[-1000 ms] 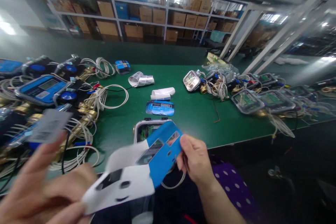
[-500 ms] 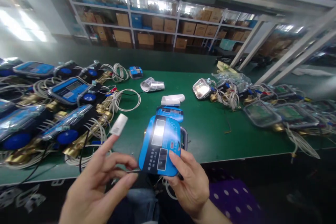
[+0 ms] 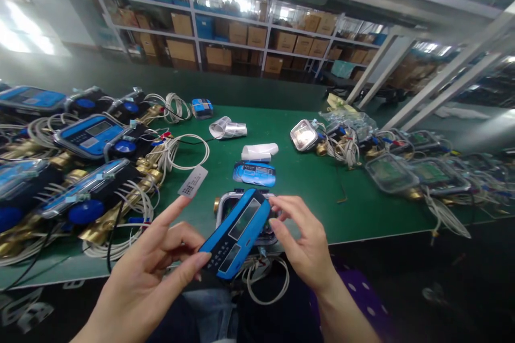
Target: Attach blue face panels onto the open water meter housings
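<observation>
My left hand (image 3: 148, 262) pinches one end of a blue faceplate (image 3: 237, 236) between thumb and fingers; the plate is tilted, with dark windows and white print. On the raised index fingertip sticks a small white printed label (image 3: 193, 182). My right hand (image 3: 301, 241) is at the plate's upper right edge, its thumb and fingers apart; one fingertip is close to or touching the edge. Beneath the plate lies a meter housing (image 3: 220, 214) with a clear rim and brass fitting, partly hidden. Its white cable (image 3: 267, 300) hangs coiled at the bench edge.
More blue faceplates (image 3: 255, 173) lie beyond the housing, near curled white label backing (image 3: 259, 151) and a roll (image 3: 228, 128). Meters with blue faces (image 3: 96, 136) and brass pipes crowd the left. Open-topped meters (image 3: 392, 172) and cables stand right, with a hex key (image 3: 341, 193) nearby.
The faceplate has passed from my right hand's grip to my left hand and has turned and tilted. The meter housing beneath is more exposed. The label stays on my left index finger.
</observation>
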{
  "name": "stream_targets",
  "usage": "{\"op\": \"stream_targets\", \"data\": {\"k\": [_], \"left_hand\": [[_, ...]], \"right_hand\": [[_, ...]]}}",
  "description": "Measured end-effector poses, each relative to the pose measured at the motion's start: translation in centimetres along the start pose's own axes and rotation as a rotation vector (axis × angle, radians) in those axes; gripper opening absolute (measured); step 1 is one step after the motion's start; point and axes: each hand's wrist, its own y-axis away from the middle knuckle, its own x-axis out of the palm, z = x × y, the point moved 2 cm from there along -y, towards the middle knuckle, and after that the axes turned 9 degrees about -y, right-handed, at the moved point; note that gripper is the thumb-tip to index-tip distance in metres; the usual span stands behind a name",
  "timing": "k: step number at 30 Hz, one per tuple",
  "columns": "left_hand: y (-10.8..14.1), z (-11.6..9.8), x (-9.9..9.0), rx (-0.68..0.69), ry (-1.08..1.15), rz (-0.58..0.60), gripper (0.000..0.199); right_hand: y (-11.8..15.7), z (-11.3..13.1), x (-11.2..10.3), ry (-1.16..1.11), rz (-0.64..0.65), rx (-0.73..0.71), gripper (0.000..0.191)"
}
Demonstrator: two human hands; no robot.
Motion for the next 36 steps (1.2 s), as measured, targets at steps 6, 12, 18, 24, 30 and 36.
{"op": "stream_targets", "data": {"k": [6,12,18,24,30,36], "left_hand": [[-0.5,0.0,-0.2,0.008,-0.074,0.023,0.07],[-0.9,-0.1,-0.3,0.089,-0.137,0.095,0.061],[-2.3,0.2,-0.8,0.267,-0.372,0.049,0.065],[-2.1,0.4,0.2,0.304,-0.457,-0.054,0.063],[-2.1,0.9,0.2,-0.021,-0.06,0.137,0.064],[-2.2,0.9,1.1,-0.138,0.235,0.308,0.04]], "right_hand": [[-0.1,-0.3,-0.3,0.001,-0.048,0.066,0.014],[-0.2,-0.3,-0.3,-0.035,0.017,0.094,0.009],[0.8,-1.0,-0.1,-0.233,-0.053,0.377,0.013],[2.3,-1.8,0.6,-0.306,-0.215,0.446,0.011],[1.6,-1.8,-2.1,-0.343,-0.568,0.285,0.014],[1.0,-1.5,-1.9,-0.423,-0.559,0.285,0.017]]}}
